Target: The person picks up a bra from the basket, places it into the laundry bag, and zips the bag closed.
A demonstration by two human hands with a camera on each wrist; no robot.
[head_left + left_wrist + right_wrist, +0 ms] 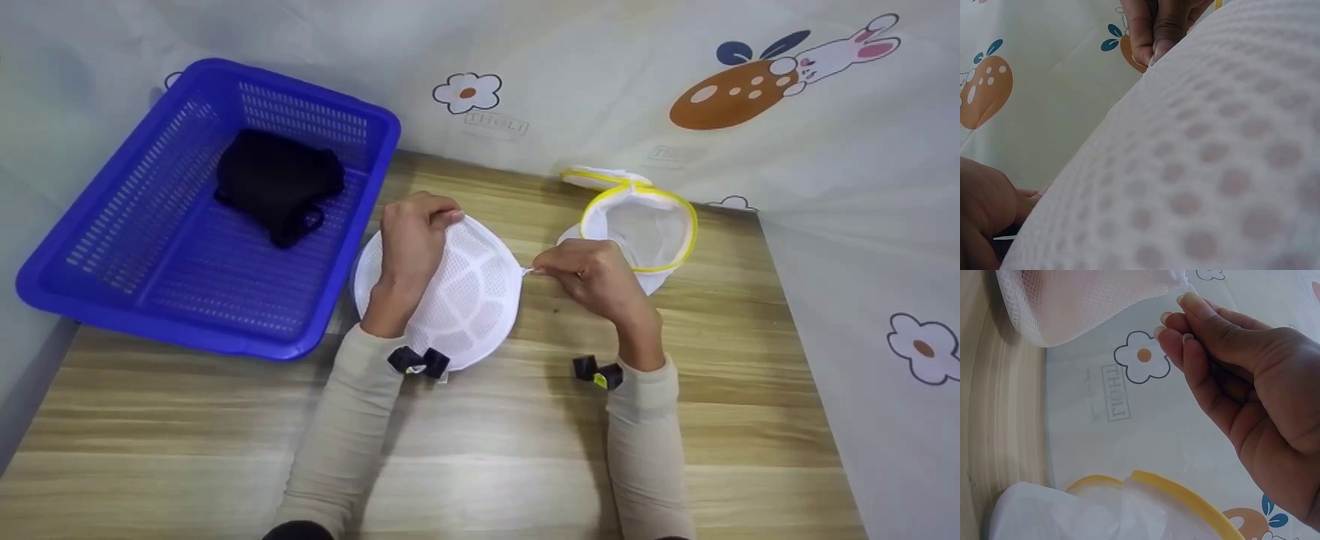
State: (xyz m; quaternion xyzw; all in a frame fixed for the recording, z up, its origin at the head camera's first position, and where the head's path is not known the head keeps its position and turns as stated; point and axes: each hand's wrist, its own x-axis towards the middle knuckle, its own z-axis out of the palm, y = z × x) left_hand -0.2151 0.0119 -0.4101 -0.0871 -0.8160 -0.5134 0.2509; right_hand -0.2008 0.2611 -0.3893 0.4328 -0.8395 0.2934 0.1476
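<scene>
A rounded white mesh laundry bag stands over the table between my hands, its netting crossed by smooth white bands. My left hand lies over its left part and pinches the upper rim between thumb and fingers. At the bag's right edge, my right hand pinches a small white end that sticks out from the rim; whether it is a cord or a zip pull I cannot tell. In the left wrist view the mesh fills most of the picture. The bag's contents are not visible.
A blue plastic basket stands at the left with a black cloth garment inside. Behind my right hand, a second white mesh bag with a yellow-trimmed opening has its lid folded back. A patterned curtain borders the wooden table.
</scene>
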